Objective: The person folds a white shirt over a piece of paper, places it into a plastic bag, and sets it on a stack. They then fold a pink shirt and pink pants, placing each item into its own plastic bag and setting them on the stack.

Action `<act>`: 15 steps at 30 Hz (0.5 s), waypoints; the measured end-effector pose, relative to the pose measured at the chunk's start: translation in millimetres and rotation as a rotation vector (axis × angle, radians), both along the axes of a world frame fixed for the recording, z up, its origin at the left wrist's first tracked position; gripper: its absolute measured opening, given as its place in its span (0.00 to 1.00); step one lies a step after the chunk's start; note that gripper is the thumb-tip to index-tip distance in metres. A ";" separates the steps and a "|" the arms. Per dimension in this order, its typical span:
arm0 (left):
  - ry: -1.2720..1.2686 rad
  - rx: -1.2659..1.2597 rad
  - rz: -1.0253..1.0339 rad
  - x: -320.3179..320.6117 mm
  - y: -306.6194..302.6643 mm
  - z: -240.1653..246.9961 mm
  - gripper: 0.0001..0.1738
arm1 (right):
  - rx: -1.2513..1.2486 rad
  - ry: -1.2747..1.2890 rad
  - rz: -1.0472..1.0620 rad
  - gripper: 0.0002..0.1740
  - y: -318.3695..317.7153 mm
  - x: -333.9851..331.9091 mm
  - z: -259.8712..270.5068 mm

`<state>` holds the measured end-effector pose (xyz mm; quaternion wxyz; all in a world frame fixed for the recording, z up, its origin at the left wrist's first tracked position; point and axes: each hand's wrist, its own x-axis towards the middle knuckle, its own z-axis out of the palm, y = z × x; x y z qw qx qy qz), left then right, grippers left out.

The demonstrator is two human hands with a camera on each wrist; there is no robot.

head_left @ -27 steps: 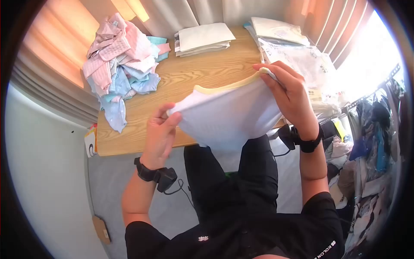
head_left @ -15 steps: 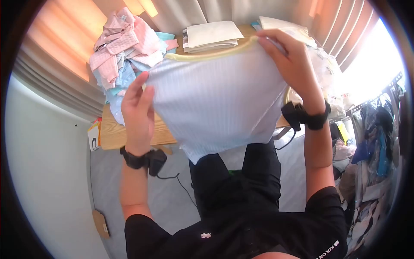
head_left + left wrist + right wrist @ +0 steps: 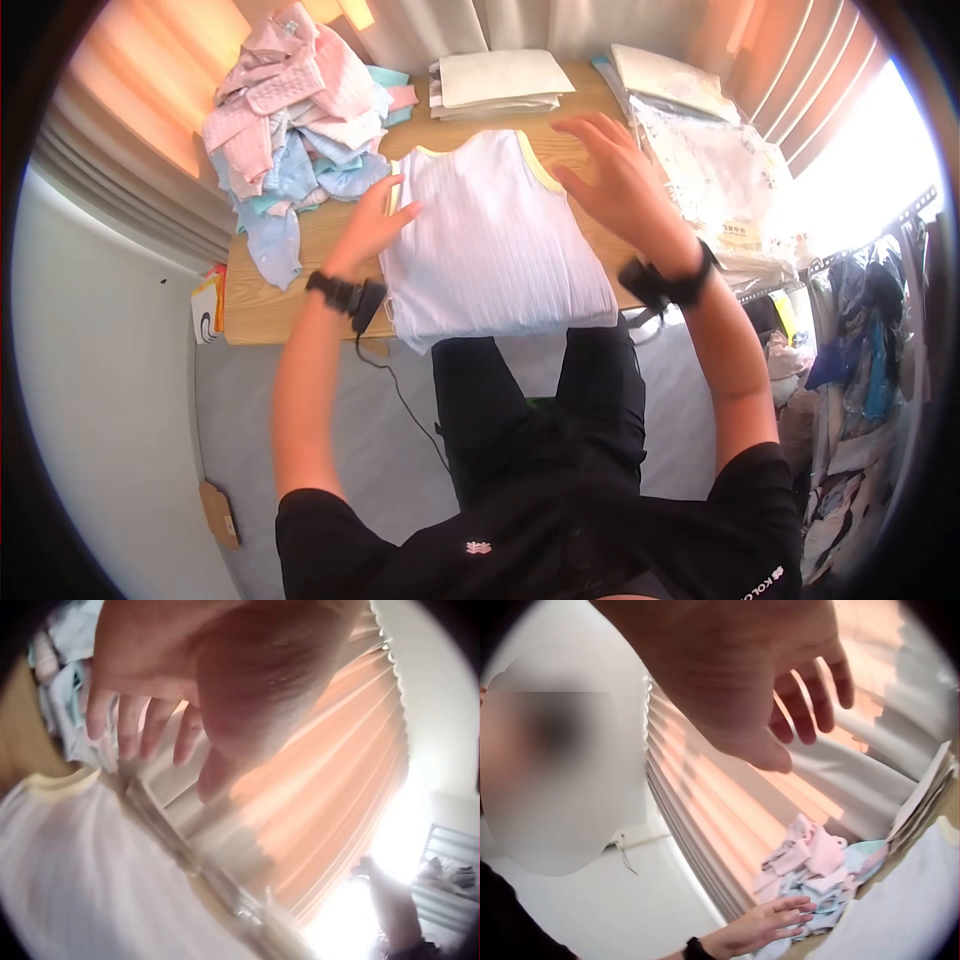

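Note:
A pale, finely ribbed sleeveless top [image 3: 490, 240] with yellow trim lies spread on the wooden table, its neck end toward the back. Its lower hem hangs over the front edge above the person's legs. My left hand [image 3: 372, 228] is beside its left armhole, fingers loosely extended and overlapping the yellow edging in the head view. On the other side, my right hand [image 3: 622, 190] hovers by the right armhole with fingers spread and nothing held. In the left wrist view the fingers [image 3: 150, 727] of that hand hang loose, and part of the top shows below.
A heap of pink and blue baby clothes [image 3: 300, 120] is piled at the back left of the table [image 3: 330, 235]. Flat white packets [image 3: 505, 80] are stacked at the back middle. Clear plastic-bagged items [image 3: 710, 180] lie at the right, with a garment rack [image 3: 870, 310] beyond.
The top was held up stretched between both hands, lifted, then laid flat on the table. Both hands have let go of it, and the right one has moved off its edge.

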<state>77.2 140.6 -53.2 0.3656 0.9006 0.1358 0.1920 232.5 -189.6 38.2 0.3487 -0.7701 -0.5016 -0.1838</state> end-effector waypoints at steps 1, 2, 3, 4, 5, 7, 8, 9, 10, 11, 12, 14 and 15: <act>-0.001 -0.023 -0.011 -15.5 1.0 -1.6 0.33 | 0.056 0.129 0.032 0.22 -20.4 -20.2 7.3; -0.024 -0.196 0.067 -31.6 -1.9 19.4 0.27 | 0.165 0.163 0.037 0.19 -39.9 -37.0 23.0; -0.242 -0.187 0.030 -48.7 -19.0 56.4 0.19 | 0.271 0.156 0.035 0.19 -62.0 -47.8 37.5; -0.376 -0.123 0.050 -67.2 -44.4 108.1 0.16 | 0.354 0.128 0.030 0.19 -79.7 -57.2 51.4; -0.528 0.076 0.046 -91.0 -49.9 140.6 0.14 | 0.416 0.087 0.040 0.19 -97.9 -65.6 62.9; -0.783 0.079 -0.384 -143.7 -62.9 214.1 0.21 | 0.514 -0.031 0.078 0.19 -128.9 -83.9 84.9; -0.801 0.184 -0.617 -167.8 -85.8 258.3 0.19 | 0.535 -0.082 0.120 0.19 -138.5 -94.5 95.9; -0.791 0.332 -0.811 -178.0 -111.2 282.3 0.19 | 0.542 -0.133 0.168 0.19 -145.3 -105.1 103.9; -0.786 0.440 -0.920 -176.8 -135.1 290.5 0.19 | 0.542 -0.174 0.217 0.19 -149.3 -113.7 111.7; -0.782 0.529 -1.012 -172.2 -159.3 293.4 0.19 | 0.537 -0.205 0.259 0.19 -151.7 -122.9 117.3; -0.776 0.565 -1.049 -164.6 -175.8 289.6 0.19 | 0.527 -0.229 0.301 0.18 -153.8 -130.3 123.1; -0.770 0.631 -1.102 -148.4 -200.9 275.9 0.19 | 0.503 -0.273 0.362 0.18 -155.5 -140.9 131.1; -0.767 0.652 -1.117 -144.1 -208.0 270.3 0.18 | 0.493 -0.285 0.378 0.18 -156.4 -145.7 132.2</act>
